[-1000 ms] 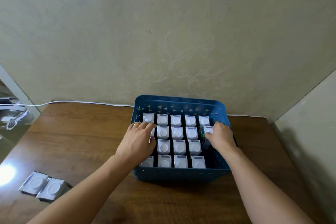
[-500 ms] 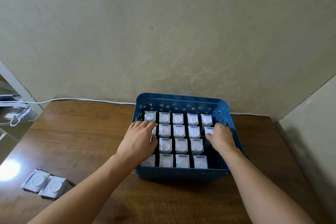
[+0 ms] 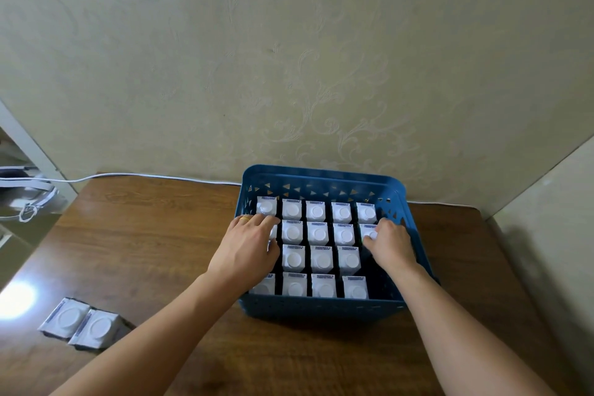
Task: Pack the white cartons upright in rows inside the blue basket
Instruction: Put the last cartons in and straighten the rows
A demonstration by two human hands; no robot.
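Brown wooden table [image 3: 154, 254], glossy, with a bright glare patch at the near left. Behind it, a pale wall [image 3: 289, 58] with a faint embossed scroll pattern, and a white cable [image 3: 144, 174] along the table's back edge.

Blue basket [image 3: 321, 307], square with rounded corners, at the table's far right, close to the wall; small triangular cut-outs in its upper walls. Inside, white cartons [image 3: 321, 233] upright in rows, seen from above: square white tops, each with a round white cap and a strip of small dark print along the far edge. Narrow dark gaps between neighbours. Print too small to read.

Left hand [image 3: 246, 251] flat over the left column of the basket, fingers extended and only slightly apart, resting on carton tops, fingertips near the back-left carton; a gold ring on one finger. Second- and third-row cartons of that column almost wholly hidden beneath it; only slivers visible.

Right hand [image 3: 390, 243] over the right column, fingers curled down onto the second-row carton there, tips touching its top. Cannot tell whether pinching the carton or only pressing on it. Third-row place in that column hidden by the hand and in shadow; contents unclear.

Two spare cartons [image 3: 82, 326] on the table at the near left, side by side and touching, well apart from the basket.

At the far left edge, blurred white and dark items, cut off by the frame, not identifiable.
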